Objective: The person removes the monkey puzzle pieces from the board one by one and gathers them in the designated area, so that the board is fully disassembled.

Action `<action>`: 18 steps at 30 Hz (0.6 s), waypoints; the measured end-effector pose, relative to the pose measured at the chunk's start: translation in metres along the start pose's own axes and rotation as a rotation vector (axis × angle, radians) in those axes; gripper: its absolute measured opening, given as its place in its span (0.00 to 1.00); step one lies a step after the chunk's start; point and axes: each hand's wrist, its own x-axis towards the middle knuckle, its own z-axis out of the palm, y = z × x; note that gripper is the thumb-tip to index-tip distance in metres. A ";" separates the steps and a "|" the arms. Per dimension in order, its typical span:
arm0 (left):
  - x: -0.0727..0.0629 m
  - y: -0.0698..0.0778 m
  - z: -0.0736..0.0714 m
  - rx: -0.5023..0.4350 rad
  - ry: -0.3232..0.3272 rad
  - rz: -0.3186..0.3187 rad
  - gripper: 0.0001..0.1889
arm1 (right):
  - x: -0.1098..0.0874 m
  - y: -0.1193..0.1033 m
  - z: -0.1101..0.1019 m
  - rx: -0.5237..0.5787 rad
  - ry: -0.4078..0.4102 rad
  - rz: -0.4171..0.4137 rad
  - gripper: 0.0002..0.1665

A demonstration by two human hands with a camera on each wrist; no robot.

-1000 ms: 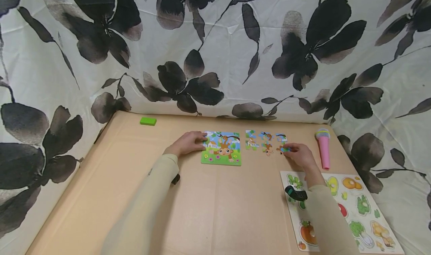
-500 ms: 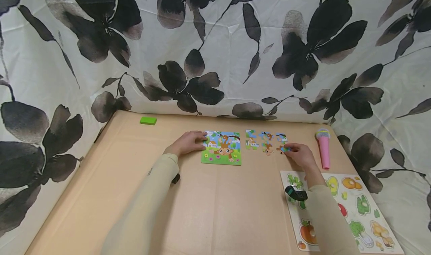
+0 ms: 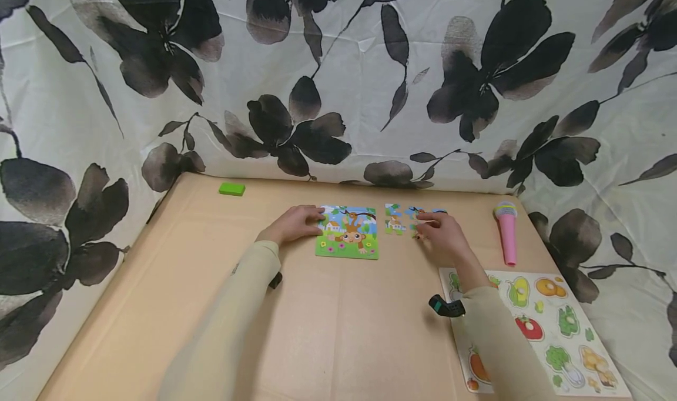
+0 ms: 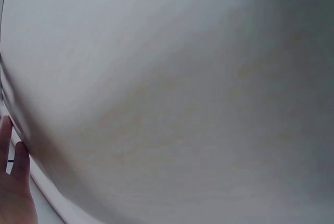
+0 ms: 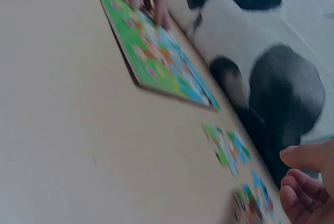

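My left hand [image 3: 294, 224] rests at the left edge of a monkey jigsaw puzzle [image 3: 349, 236], its fingertips touching the board. The right wrist view shows those fingers on the puzzle's far end. My right hand [image 3: 444, 236] hovers over the loose jigsaw pieces [image 3: 395, 227] to the right of the puzzle. Its thumb and fingers are loosely bent, and no piece shows between them in the right wrist view [image 5: 308, 179]. This hand covers part of the middle and right-hand pieces. In the left wrist view only a couple of left fingers [image 4: 18, 182] appear at the edge.
A pink toy microphone [image 3: 508, 236] lies right of the pieces. Nearer, a white vegetable-picture board [image 3: 547, 298] lies partly under the right forearm. A green block [image 3: 231, 189] sits at the far left of the table. A floral cloth [image 3: 370, 95] hangs behind.
My right hand has moved left from the rightmost pieces to above the middle ones. The left hand and the puzzle board have stayed put.
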 end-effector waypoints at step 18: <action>0.000 -0.001 -0.001 0.013 -0.004 0.001 0.25 | 0.035 -0.089 0.104 0.281 -0.206 0.007 0.21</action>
